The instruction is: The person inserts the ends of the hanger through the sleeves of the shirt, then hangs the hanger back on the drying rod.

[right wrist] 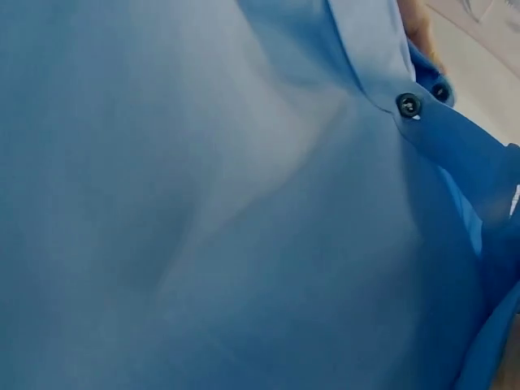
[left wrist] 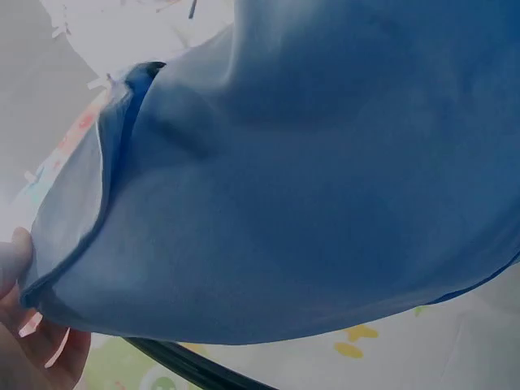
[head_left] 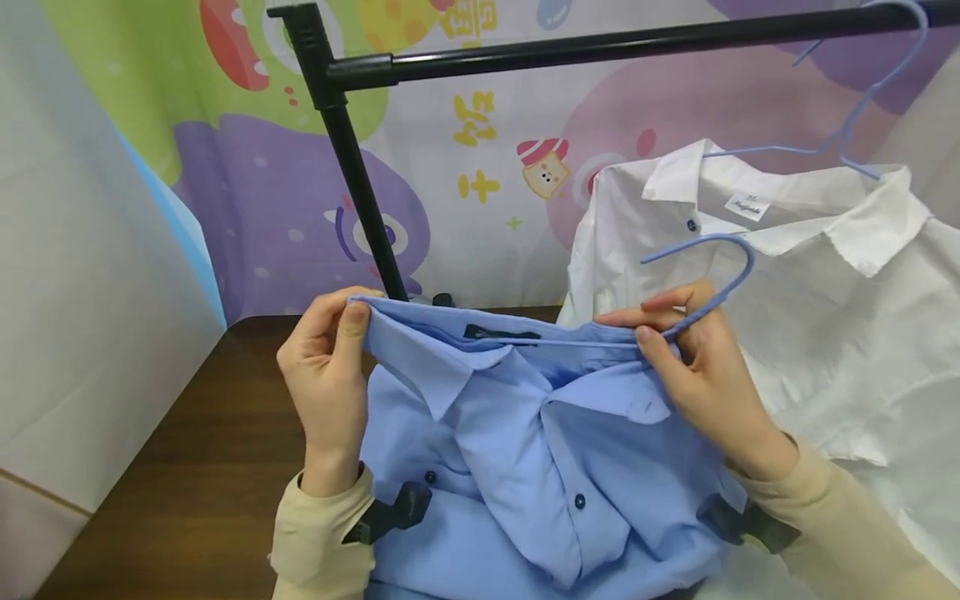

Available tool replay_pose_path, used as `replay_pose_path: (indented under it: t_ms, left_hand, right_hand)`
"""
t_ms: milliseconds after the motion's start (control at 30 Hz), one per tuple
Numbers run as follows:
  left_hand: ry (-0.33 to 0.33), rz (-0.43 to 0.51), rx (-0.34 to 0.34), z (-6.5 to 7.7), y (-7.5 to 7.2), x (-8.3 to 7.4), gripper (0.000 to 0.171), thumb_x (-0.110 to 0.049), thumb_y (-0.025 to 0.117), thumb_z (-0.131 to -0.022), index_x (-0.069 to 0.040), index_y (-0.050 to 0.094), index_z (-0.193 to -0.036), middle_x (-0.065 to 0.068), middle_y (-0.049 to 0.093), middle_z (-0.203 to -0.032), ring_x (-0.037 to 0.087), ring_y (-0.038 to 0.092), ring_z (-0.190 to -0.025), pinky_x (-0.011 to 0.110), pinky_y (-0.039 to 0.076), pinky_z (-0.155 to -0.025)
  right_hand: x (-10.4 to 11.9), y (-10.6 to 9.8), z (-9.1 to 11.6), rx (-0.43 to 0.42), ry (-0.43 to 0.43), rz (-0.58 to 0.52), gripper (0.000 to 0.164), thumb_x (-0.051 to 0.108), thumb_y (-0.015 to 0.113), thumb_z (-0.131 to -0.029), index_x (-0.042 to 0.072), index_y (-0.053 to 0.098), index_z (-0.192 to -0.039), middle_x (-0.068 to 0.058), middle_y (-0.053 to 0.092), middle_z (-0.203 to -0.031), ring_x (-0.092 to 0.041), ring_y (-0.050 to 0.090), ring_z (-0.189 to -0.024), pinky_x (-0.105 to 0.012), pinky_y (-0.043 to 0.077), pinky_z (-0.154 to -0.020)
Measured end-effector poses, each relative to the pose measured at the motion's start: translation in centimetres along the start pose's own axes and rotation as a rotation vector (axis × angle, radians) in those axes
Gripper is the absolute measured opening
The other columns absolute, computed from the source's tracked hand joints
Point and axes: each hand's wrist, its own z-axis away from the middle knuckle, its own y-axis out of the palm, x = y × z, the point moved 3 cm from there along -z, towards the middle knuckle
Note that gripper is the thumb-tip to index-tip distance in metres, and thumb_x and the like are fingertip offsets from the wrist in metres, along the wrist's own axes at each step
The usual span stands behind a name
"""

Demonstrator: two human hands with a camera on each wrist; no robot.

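A light blue collared shirt (head_left: 498,458) with dark buttons hangs between both hands in the head view. My left hand (head_left: 330,358) pinches the shoulder end of its collar area between thumb and fingers. On the other side my right hand (head_left: 697,367) pinches a thin blue hanger (head_left: 722,238) just below its hook, close to the collar. The hanger's arm runs inside the neck opening, past a dark label (head_left: 501,335); the rest is hidden by cloth. Blue cloth (left wrist: 284,187) fills most of the left wrist view, and shirt fabric (right wrist: 244,211) covers the right wrist view.
Behind on the right, a white shirt (head_left: 810,350) is on another blue hanger (head_left: 846,137). A black rack bar (head_left: 562,58) crosses above, with its post (head_left: 367,192) on the left. Below lies a dark wooden table (head_left: 195,450); a cartoon-print curtain (head_left: 465,233) hangs behind.
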Motion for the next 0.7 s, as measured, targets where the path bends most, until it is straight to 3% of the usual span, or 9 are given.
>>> replay_pose_path:
  t_ms: [167,267,433,633,700]
  left_hand:
    - [-0.007,0.046,0.062,0.0,0.0,-0.1,0.020,-0.007,0.059,-0.086,0.009,0.064,-0.097,0.006,0.068,-0.086,0.012,0.060,-0.069,0.020,0.047,-0.062]
    - [-0.005,0.058,0.079,0.0,0.0,-0.2,0.020,-0.007,0.060,-0.086,0.009,0.064,-0.097,0.005,0.067,-0.084,0.011,0.058,-0.066,0.019,0.046,-0.059]
    - [0.045,-0.002,0.105,0.2,0.1,-0.5,0.019,-0.006,0.061,-0.084,0.011,0.065,-0.093,0.001,0.066,-0.078,0.008,0.049,-0.057,0.017,0.036,-0.050]
    - [0.119,-0.082,0.113,0.4,0.2,-1.2,0.018,-0.006,0.062,-0.083,0.010,0.066,-0.089,-0.002,0.067,-0.080,0.009,0.054,-0.063,0.018,0.040,-0.056]
    - [0.137,-0.107,0.119,0.4,0.2,-1.4,0.017,-0.007,0.063,-0.083,0.010,0.067,-0.088,-0.003,0.067,-0.081,0.009,0.054,-0.063,0.018,0.039,-0.056]
  right_hand:
    - [0.9,0.1,0.0,-0.029,-0.015,-0.085,0.027,-0.017,0.041,-0.086,0.003,0.042,-0.104,-0.008,0.069,-0.095,-0.016,0.064,-0.093,-0.018,0.044,-0.080]
    - [1.6,0.2,0.0,-0.035,0.007,-0.047,0.029,-0.016,0.041,-0.086,0.007,0.042,-0.105,-0.006,0.069,-0.096,-0.016,0.064,-0.095,-0.019,0.043,-0.082]
    - [3.1,0.7,-0.4,0.023,-0.033,0.074,0.030,-0.016,0.042,-0.086,0.004,0.040,-0.108,-0.006,0.067,-0.103,-0.016,0.058,-0.105,-0.022,0.034,-0.089]
    - [4.8,1.2,-1.1,0.118,-0.087,0.302,0.021,-0.011,0.043,-0.086,-0.006,0.035,-0.104,0.001,0.068,-0.103,-0.014,0.050,-0.108,-0.024,0.029,-0.091]
    - [5.1,1.2,-1.2,0.139,-0.093,0.332,0.019,-0.011,0.043,-0.086,-0.009,0.034,-0.103,0.003,0.068,-0.101,-0.014,0.047,-0.108,-0.023,0.031,-0.089]
